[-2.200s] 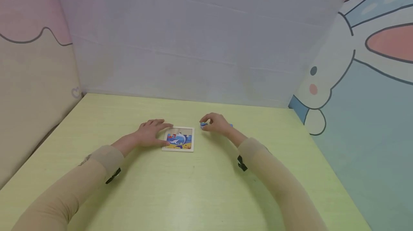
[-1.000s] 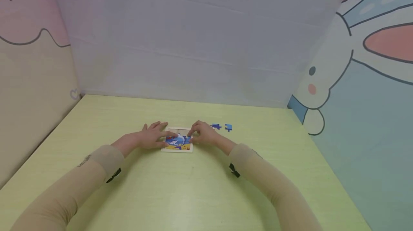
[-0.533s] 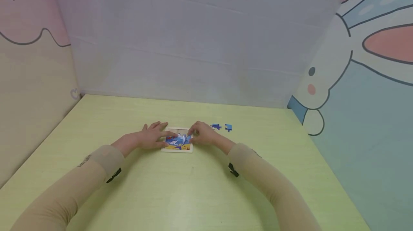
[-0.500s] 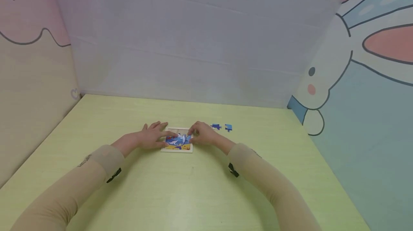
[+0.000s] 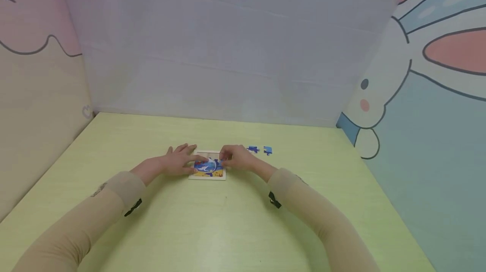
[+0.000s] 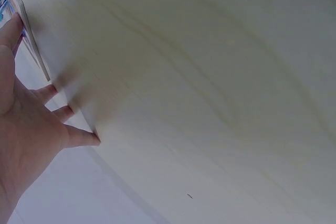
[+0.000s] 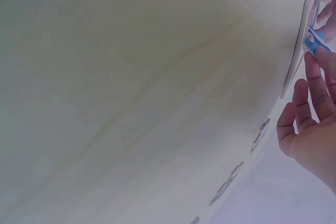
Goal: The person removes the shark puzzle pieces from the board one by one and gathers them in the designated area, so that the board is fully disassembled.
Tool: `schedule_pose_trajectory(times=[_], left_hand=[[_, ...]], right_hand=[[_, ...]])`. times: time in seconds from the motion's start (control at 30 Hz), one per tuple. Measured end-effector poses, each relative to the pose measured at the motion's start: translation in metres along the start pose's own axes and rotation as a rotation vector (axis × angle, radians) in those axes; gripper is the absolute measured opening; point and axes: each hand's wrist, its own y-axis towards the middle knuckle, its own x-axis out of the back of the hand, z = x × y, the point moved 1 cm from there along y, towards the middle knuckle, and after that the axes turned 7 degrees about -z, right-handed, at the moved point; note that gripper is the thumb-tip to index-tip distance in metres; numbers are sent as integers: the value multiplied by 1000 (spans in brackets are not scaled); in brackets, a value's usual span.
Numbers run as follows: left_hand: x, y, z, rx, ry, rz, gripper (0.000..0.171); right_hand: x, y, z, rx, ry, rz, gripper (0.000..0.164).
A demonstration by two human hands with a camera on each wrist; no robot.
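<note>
A jigsaw puzzle [image 5: 208, 173] with a dolphin picture lies in a pale square frame [image 5: 206, 178] on the table; bare backing shows along its far side. My left hand [image 5: 178, 162] rests spread over the frame's left side, thumb and index finger on the puzzle. In the left wrist view, other fingertips of the left hand [image 6: 31, 119] touch the tabletop. My right hand [image 5: 237, 157] is at the frame's right side, pinching a blue puzzle piece. The right wrist view shows this puzzle piece [image 7: 311, 44] tilted at the fingertips of the right hand [image 7: 317, 114].
Beyond the right hand, loose blue puzzle pieces lie on the table, one [image 5: 253, 149] close behind the hand and another [image 5: 268, 150] farther right. A pale wall [image 5: 228, 52] rises at the table's far edge, and a rabbit-printed wall [image 5: 429, 145] stands on the right.
My right hand has brought a blue piece leftward from beside the loose pieces to the frame's right side, where it tilts the piece. My left index finger has moved onto the puzzle.
</note>
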Motion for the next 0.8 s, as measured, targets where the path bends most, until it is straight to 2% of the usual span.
schedule_pose_trajectory(times=[0.37, 0.8], left_hand=[[4, -3, -5, 0, 6, -13, 47], [1, -4, -1, 32, -16, -6, 47]], right_hand=[[24, -14, 7, 92, -16, -46, 10], [59, -41, 9, 121, -47, -73, 12]])
